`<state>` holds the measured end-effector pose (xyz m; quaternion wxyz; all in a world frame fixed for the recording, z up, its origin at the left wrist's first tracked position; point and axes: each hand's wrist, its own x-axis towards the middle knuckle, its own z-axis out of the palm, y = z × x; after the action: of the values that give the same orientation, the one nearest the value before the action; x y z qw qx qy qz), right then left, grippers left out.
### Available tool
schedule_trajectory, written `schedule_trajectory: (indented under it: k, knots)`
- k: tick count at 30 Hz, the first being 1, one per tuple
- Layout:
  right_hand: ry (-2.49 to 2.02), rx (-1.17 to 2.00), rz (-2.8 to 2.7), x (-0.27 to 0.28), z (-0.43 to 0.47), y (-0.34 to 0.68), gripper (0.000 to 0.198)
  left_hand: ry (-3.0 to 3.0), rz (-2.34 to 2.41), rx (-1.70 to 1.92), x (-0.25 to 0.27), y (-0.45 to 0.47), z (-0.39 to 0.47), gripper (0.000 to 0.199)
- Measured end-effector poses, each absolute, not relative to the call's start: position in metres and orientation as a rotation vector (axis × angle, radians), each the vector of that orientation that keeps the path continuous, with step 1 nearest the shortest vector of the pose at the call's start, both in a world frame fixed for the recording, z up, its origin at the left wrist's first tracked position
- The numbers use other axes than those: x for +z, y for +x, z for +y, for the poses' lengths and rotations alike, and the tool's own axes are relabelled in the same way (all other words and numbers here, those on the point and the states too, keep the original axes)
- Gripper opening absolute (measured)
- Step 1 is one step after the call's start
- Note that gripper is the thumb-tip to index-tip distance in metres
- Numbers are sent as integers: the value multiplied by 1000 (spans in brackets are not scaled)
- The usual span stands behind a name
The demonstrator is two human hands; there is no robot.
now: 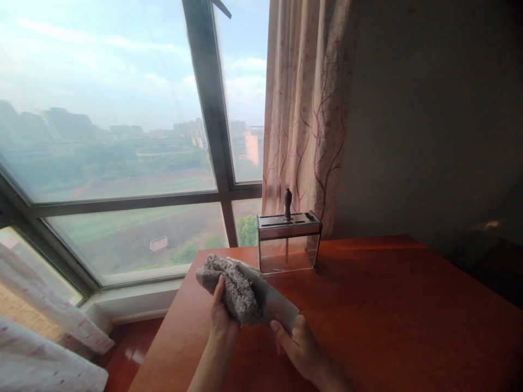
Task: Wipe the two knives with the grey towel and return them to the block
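Your one camera looks from your head, forward and somewhat downward. Your left hand and right hand show from close by, low and near the middle of the view. Beyond your grip and to its left, it takes in the window; to the right, the wall; below, the table.

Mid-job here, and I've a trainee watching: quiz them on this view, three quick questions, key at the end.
1. Which hand holds the cloth?
2. True or false: the block lies on its side on the table.
3. Fill in: a single dark ____ sticks up from the top of the block.

Key:
1. The left hand; the right hand is at the near end of the blade.
2. False; it stands upright.
3. Handle.
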<state>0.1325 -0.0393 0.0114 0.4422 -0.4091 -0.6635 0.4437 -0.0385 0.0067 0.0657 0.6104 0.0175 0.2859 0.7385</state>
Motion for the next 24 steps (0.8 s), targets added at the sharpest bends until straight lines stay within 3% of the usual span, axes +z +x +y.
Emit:
schedule_trajectory:
  k: [11, 17, 24]
  knots:
    - [-1016, 1390, -1338, 10, -45, 163, 46, 101, 626, 1852, 63, -72, 13, 32]
    - [-1039, 1323, -1196, 9, -44, 183, 46, 142, 615, 1867, 54, -88, 18, 36]
    - [-1067, 1291, -1417, 6, -46, 165, 49, 121, 598, 1748, 57, -60, 11, 32]
